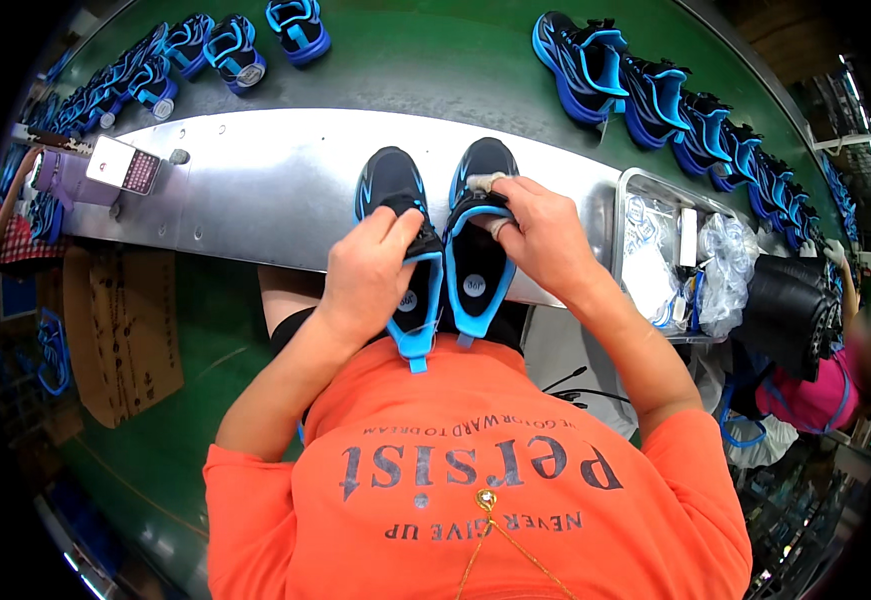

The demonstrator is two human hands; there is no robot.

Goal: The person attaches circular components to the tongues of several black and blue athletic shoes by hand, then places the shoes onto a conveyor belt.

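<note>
Two black and blue sneakers stand side by side at the near edge of the metal bench, toes pointing away from me and heels close to my orange shirt. On the left sneaker (385, 175), my left hand (370, 265) is closed around the tongue and lace area. My right hand (545, 230) grips the tongue and upper opening of the right sneaker (482, 160); whitish wraps cover some of its fingertips. Bright blue lining shows in both openings, with a round pale mark on each insole. Blue pull loops stick out at the heels.
A clear tray (623, 235) of plastic bags and small packets sits at the right. A phone (123, 163) leans on a purple object (67, 178) at the left. Sneaker rows line the green belt (435, 60) beyond the bench (265, 190). Cardboard (125, 330) stands lower left; another person (810, 395) is at right.
</note>
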